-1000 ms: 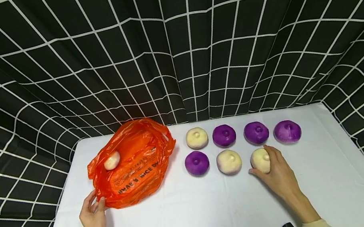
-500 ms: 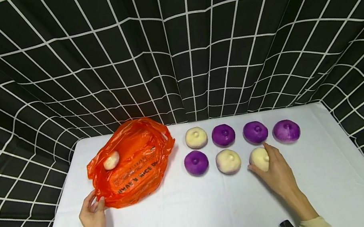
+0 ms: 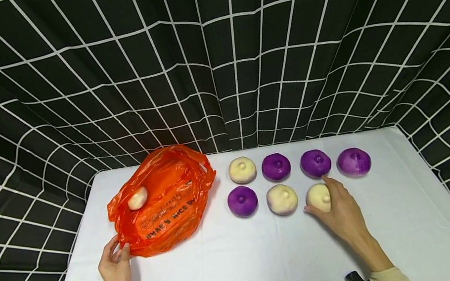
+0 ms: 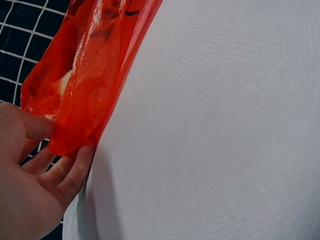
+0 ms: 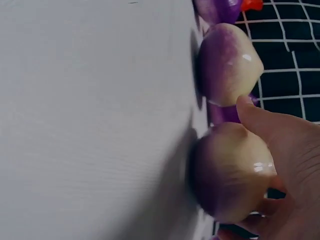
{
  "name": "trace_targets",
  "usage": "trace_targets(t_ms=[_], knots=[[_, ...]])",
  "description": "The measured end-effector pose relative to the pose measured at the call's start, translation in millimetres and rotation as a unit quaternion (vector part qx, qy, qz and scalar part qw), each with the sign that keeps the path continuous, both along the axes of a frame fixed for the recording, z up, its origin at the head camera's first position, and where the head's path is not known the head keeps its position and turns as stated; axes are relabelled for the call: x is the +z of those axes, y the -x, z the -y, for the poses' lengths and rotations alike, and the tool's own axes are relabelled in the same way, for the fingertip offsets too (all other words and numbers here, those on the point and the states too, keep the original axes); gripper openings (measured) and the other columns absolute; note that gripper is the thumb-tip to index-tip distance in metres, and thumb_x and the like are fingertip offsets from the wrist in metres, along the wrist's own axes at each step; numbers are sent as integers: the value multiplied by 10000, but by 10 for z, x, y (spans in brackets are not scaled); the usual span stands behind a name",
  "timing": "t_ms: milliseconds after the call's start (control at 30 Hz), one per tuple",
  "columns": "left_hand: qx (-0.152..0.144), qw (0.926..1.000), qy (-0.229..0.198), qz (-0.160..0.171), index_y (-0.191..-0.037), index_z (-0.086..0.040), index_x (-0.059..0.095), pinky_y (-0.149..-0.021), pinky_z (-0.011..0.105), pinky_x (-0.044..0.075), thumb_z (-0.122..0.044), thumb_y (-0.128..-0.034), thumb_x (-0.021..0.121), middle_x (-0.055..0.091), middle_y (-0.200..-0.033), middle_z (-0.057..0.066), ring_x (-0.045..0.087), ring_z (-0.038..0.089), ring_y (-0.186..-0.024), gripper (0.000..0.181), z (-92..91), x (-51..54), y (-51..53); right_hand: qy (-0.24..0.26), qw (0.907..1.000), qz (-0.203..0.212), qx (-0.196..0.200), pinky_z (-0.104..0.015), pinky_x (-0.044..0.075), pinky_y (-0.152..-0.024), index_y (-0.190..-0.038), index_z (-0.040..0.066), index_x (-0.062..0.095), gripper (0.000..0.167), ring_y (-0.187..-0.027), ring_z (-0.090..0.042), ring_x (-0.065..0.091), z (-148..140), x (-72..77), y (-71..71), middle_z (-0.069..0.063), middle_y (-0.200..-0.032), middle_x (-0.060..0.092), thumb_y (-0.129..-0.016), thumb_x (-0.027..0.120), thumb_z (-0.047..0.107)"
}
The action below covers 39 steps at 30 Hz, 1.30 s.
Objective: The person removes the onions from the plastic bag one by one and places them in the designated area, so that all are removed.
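Observation:
My left hand [image 3: 115,268] pinches the near left edge of an orange plastic bag [image 3: 170,215] with printed lettering. In the left wrist view, thumb and fingers [image 4: 75,175] hold the bag's thin film. The bag lies on its side with its mouth gaping, and a pale turnip [image 3: 138,199] shows inside. At the right end of the front row, my right hand [image 3: 343,212] curls thumb and fingers round a turnip [image 3: 318,198], pale side up. The right wrist view shows this turnip [image 5: 230,172] to be purple on its lower side; some fingertips are hidden behind it.
Beside the gripped turnip sits another pale-topped turnip [image 3: 282,199], then a purple-topped one [image 3: 242,201]. The back row holds a pale turnip [image 3: 242,170] and purple ones [image 3: 276,167]. A white cloth [image 3: 239,273] covers the table; a black gridded curtain [image 3: 211,62] surrounds it.
The turnip in my right hand has shifted slightly left and turned a little, with the fingers following. My left hand and the bag have stayed nearly still.

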<state>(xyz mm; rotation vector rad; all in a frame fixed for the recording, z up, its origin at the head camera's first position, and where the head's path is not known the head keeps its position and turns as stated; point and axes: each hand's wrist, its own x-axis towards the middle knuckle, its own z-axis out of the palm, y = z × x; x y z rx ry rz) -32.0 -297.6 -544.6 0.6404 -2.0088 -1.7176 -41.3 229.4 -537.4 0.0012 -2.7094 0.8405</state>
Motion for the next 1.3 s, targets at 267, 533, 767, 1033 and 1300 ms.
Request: trace_targets(t_ms=[267,533,767,1033,1300], knots=[[-45,9996,175,196,-1294,120,536,-563,82,496,97,-909,590,566,-987,-227,612,-85,-699,389,1,-16,35,-295,9979,-501,282,-620,353,-997,-1372,-54,469,878,-1241,-460,441,103,259,133,-275,-1357,463,-690,879,316],[0,9998,2,222,-1298,122,527,-556,93,500,100,-905,592,578,-974,-240,614,-68,-672,399,-6,-1,18,-273,9927,-801,857,-566,432,-979,-1374,-11,500,826,-1308,-384,414,541,460,297,-211,-1395,451,-714,865,328],[54,9998,152,134,-1275,105,553,-532,93,484,88,-904,604,589,-991,-223,612,-70,-668,374,-40,14,11,114,9887,-683,1328,-496,452,-1020,-1373,7,515,777,-1325,-305,439,1139,600,413,-147,-1401,479,-768,831,378],[328,9994,40,-94,-1254,96,575,-497,92,466,85,-900,599,604,-1003,-190,597,-55,-637,355,-75,28,26,426,9755,-536,2089,-446,438,-1055,-1439,39,433,791,-1329,-277,452,1904,685,620,-126,-1443,440,-811,804,347],[567,9978,-93,-322,-1256,66,599,-521,92,487,100,-896,593,629,-1104,-71,593,-15,-643,361,-50,-11,27,-296,9732,-605,2200,-369,398,-1078,-1335,26,543,648,-1287,-267,471,2504,649,848,-128,-1373,516,-846,758,393]])
